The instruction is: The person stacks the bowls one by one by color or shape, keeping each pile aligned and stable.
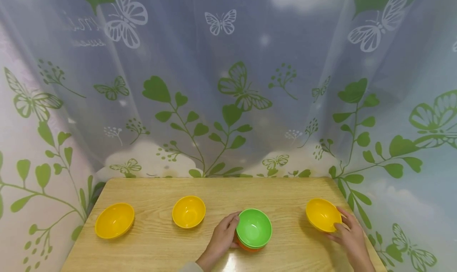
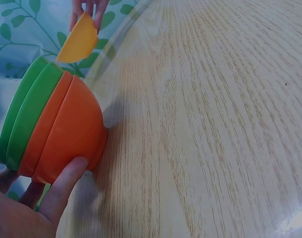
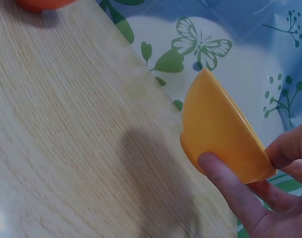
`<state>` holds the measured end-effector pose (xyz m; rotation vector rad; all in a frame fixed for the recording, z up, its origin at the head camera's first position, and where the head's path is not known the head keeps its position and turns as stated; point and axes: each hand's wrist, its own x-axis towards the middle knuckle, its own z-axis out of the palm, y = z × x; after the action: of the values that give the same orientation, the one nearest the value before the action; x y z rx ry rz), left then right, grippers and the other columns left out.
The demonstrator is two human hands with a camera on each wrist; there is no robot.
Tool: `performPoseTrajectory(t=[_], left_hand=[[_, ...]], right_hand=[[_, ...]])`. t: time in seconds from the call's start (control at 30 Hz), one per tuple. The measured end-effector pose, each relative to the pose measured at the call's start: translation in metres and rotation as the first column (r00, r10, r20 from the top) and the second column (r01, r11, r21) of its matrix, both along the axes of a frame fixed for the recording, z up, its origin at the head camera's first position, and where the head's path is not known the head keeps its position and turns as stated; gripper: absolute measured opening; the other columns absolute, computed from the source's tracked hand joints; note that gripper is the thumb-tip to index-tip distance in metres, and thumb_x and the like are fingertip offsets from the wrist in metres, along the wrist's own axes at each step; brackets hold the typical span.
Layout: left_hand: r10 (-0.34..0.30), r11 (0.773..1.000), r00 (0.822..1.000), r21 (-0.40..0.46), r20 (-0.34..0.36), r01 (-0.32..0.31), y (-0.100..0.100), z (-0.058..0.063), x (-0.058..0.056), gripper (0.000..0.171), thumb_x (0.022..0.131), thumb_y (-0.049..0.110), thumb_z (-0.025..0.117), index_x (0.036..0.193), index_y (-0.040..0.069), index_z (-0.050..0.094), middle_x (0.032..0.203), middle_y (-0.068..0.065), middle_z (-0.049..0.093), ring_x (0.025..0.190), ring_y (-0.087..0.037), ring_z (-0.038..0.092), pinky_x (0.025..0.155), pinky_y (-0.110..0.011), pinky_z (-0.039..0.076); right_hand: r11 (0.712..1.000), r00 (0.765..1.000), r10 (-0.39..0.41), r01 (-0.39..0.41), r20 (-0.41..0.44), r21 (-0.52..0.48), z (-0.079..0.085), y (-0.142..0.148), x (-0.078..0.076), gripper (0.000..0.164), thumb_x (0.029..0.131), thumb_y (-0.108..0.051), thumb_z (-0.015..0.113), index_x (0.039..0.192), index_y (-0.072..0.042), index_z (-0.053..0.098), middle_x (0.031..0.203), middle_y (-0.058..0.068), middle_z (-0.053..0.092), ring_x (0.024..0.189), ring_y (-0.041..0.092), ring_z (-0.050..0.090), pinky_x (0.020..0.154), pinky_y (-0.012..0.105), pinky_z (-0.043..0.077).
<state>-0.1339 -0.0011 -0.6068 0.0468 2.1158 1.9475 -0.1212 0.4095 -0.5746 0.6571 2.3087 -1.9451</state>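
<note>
My left hand [image 1: 222, 236] grips the left side of a nested stack of bowls. Green bowls [image 1: 254, 227] sit on top, and orange bowls [image 2: 75, 130] are beneath them; two rims of each colour show in the left wrist view. Over at the right end of the table, my right hand [image 1: 349, 235] holds a yellow bowl [image 1: 323, 215] by its right side, thumb and fingers at rim and wall. In the right wrist view this yellow bowl [image 3: 218, 131] is raised above the table, its shadow falling on the wood.
Two more yellow bowls stand on the wooden table [image 1: 153, 248]: one left of centre [image 1: 189, 211] and one near the left edge [image 1: 115, 220]. A curtain [image 1: 200, 145] printed with leaves and butterflies hangs behind the table and along both sides.
</note>
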Motion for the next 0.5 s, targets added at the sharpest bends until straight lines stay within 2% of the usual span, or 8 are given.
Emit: performPoseTrajectory(t=[0.17,0.37,0.5], left_hand=[[0.001,1.000,1.000,0.001,0.006,-0.001,0.000,0.000,0.000,0.050,0.116,0.044,0.048,0.154,0.015,0.061,0.156,-0.027,0.055,0.107,-0.028,0.070,0.065,-0.042,0.070],[0.005,1.000,1.000,0.000,-0.001,-0.005,0.000,0.000,0.000,0.049,0.116,0.044,0.048,0.153,0.016,0.062,0.155,-0.027,0.056,0.104,-0.027,0.070,0.064,-0.041,0.070],[0.007,1.000,1.000,0.003,-0.006,-0.007,0.000,-0.001,0.000,0.048,0.116,0.043,0.049,0.153,0.016,0.063,0.154,-0.027,0.056,0.103,-0.027,0.071,0.063,-0.041,0.070]], right_hand=[[1.000,1.000,0.028,-0.028,-0.014,0.011,0.006,-0.010,-0.003,0.069,0.112,0.001,0.042,0.175,-0.010,0.016,0.170,0.030,0.022,0.104,0.001,0.061,0.094,0.040,0.069],[0.999,0.998,0.050,-0.049,-0.032,0.010,0.012,-0.019,-0.005,0.069,0.112,0.004,0.042,0.175,-0.010,0.018,0.168,0.029,0.025,0.101,-0.002,0.061,0.093,0.041,0.069],[0.997,0.997,0.069,-0.068,-0.043,0.028,0.016,-0.026,-0.005,0.068,0.112,0.004,0.043,0.175,-0.010,0.019,0.171,0.029,0.023,0.112,0.007,0.060,0.092,0.041,0.069]])
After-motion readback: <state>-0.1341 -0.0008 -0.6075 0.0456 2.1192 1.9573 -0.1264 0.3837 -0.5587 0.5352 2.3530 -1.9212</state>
